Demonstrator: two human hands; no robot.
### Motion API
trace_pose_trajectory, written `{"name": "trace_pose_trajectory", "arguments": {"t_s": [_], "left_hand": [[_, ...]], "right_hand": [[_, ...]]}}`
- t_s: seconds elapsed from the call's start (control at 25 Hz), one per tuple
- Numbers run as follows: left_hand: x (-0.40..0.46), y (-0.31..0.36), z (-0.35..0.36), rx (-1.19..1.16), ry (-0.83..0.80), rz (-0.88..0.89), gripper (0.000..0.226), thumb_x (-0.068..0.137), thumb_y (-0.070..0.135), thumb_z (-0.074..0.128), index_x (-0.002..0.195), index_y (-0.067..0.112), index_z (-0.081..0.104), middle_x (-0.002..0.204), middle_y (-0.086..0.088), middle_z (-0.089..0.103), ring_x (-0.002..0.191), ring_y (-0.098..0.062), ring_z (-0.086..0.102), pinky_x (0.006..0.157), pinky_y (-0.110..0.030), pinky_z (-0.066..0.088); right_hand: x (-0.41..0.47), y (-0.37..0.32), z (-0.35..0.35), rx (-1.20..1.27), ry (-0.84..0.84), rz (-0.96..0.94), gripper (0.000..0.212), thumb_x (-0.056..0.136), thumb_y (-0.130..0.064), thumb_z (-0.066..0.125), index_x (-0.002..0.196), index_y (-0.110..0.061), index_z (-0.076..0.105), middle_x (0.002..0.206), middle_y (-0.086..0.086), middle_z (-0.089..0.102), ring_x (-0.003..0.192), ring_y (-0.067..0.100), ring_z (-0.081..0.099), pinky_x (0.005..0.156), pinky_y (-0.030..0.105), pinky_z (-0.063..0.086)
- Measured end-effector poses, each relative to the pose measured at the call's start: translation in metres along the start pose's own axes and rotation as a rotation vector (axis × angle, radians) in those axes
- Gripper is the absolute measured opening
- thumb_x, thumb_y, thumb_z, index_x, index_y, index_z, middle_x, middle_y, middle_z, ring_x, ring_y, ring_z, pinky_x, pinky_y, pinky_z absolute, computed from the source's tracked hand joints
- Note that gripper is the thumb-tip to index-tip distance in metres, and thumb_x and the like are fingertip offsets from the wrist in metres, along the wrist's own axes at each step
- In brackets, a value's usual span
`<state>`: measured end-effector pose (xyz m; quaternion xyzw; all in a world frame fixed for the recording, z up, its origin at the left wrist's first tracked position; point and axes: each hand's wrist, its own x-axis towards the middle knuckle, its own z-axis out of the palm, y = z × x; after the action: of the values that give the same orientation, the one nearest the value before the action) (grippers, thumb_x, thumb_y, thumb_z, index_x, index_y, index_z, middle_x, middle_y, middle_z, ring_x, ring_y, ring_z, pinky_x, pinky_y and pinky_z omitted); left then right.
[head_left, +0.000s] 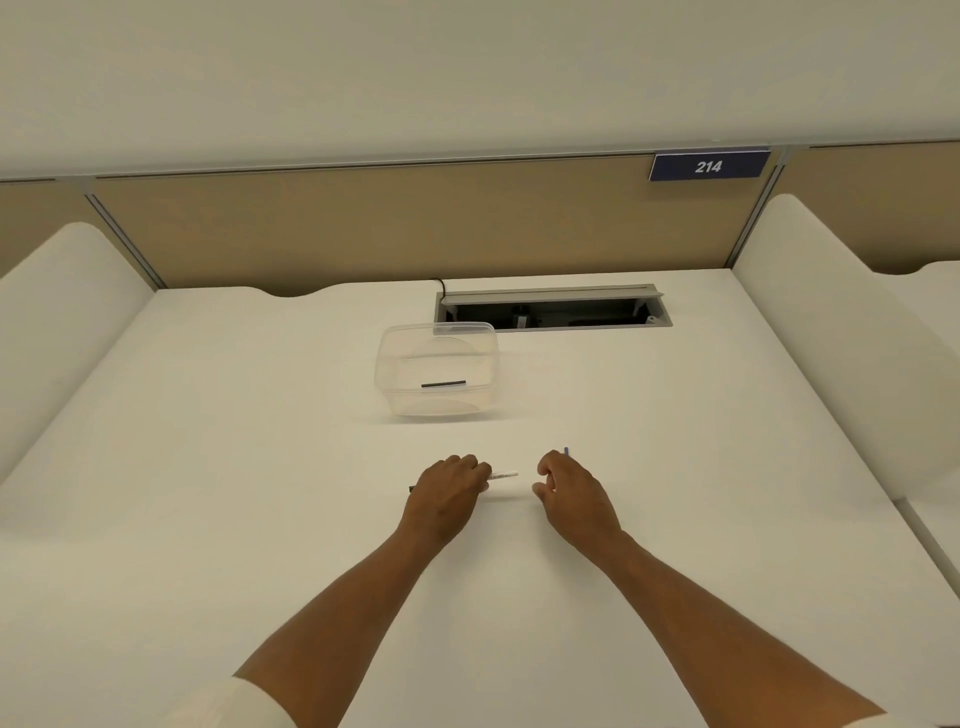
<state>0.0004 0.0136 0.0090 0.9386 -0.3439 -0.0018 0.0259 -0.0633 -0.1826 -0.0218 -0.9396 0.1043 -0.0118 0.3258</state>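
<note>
My left hand rests low on the white desk, fingers curled round a white pen. The pen's white end sticks out to the right and a dark tip shows at the hand's left. My right hand hovers close beside it with its fingers curled. A small blue tip peeks out just beyond its knuckles, and whether the hand holds that blue thing is hidden. Farther back stands a clear plastic container with a thin black stick lying inside.
An open grey cable hatch is sunk into the desk behind the container. White curved dividers stand at the left and right, with a tan partition at the back bearing a blue sign "214".
</note>
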Motion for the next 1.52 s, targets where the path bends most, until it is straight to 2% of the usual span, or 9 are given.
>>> {"name": "trace_pose_trajectory", "arguments": {"t_s": [0.24,0.44,0.8,1.04,1.16,1.28,1.4,1.52], "left_hand": [[0.005,-0.016,-0.005,-0.006,0.013,-0.064,0.017,0.101,0.024,0.044,0.097,0.016,0.058,0.090,-0.003,0.058,0.080,-0.026,0.053,0.059,-0.033,0.031],[0.012,-0.022,-0.007,-0.022,0.021,-0.065,0.016,0.100,0.024,0.046,0.098,0.017,0.060,0.091,-0.003,0.058,0.080,-0.026,0.053,0.059,-0.034,0.033],[0.006,-0.028,-0.002,-0.030,-0.009,-0.081,0.017,0.100,0.024,0.046,0.099,0.016,0.061,0.092,-0.004,0.059,0.081,-0.027,0.055,0.060,-0.035,0.039],[0.005,-0.034,-0.006,-0.029,-0.019,-0.081,0.018,0.100,0.023,0.045,0.101,0.015,0.061,0.094,-0.004,0.060,0.083,-0.028,0.056,0.063,-0.038,0.043],[0.004,-0.033,-0.006,-0.021,-0.025,-0.076,0.018,0.100,0.022,0.045,0.101,0.015,0.061,0.093,-0.005,0.060,0.082,-0.028,0.056,0.064,-0.038,0.044],[0.004,-0.031,-0.007,-0.024,-0.027,-0.073,0.017,0.100,0.023,0.046,0.102,0.016,0.061,0.093,-0.004,0.060,0.082,-0.027,0.056,0.064,-0.038,0.045],[0.003,-0.029,-0.008,-0.035,-0.028,-0.078,0.016,0.100,0.022,0.046,0.102,0.017,0.061,0.093,-0.004,0.060,0.082,-0.027,0.056,0.064,-0.038,0.045],[0.001,-0.027,-0.009,-0.049,-0.021,-0.084,0.014,0.099,0.021,0.047,0.101,0.017,0.061,0.092,-0.004,0.060,0.081,-0.027,0.056,0.064,-0.037,0.045]], "right_hand": [[0.009,0.011,-0.009,-0.021,0.100,0.171,0.009,0.091,-0.019,0.055,0.095,-0.014,0.048,0.100,0.002,0.056,0.095,0.025,0.055,0.078,0.036,0.045],[0.016,0.011,-0.008,-0.149,0.076,0.305,0.022,0.092,-0.023,0.056,0.105,-0.006,0.051,0.106,0.009,0.056,0.099,0.030,0.056,0.075,0.035,0.045],[0.022,0.019,-0.002,-0.317,-0.011,0.308,0.016,0.096,-0.022,0.049,0.105,-0.010,0.055,0.108,0.007,0.061,0.100,0.025,0.061,0.078,0.033,0.046],[0.019,0.017,-0.002,-0.467,-0.067,0.289,0.017,0.097,-0.015,0.043,0.111,-0.008,0.051,0.112,0.007,0.060,0.101,0.023,0.064,0.079,0.033,0.051],[0.020,0.015,-0.005,-0.431,-0.077,0.276,0.016,0.095,-0.010,0.041,0.109,-0.007,0.049,0.107,0.008,0.062,0.095,0.026,0.065,0.071,0.033,0.048],[0.019,0.014,-0.010,-0.341,-0.058,0.231,0.009,0.095,-0.015,0.043,0.101,-0.011,0.049,0.095,0.007,0.064,0.083,0.029,0.064,0.065,0.032,0.043],[0.016,0.013,-0.013,-0.180,-0.039,0.182,0.012,0.094,-0.018,0.046,0.101,-0.019,0.056,0.094,-0.002,0.062,0.084,0.022,0.059,0.067,0.030,0.039],[0.014,0.007,-0.011,-0.064,-0.054,0.057,0.013,0.092,-0.019,0.050,0.090,-0.027,0.060,0.089,-0.011,0.058,0.084,0.012,0.054,0.069,0.027,0.036]]}}
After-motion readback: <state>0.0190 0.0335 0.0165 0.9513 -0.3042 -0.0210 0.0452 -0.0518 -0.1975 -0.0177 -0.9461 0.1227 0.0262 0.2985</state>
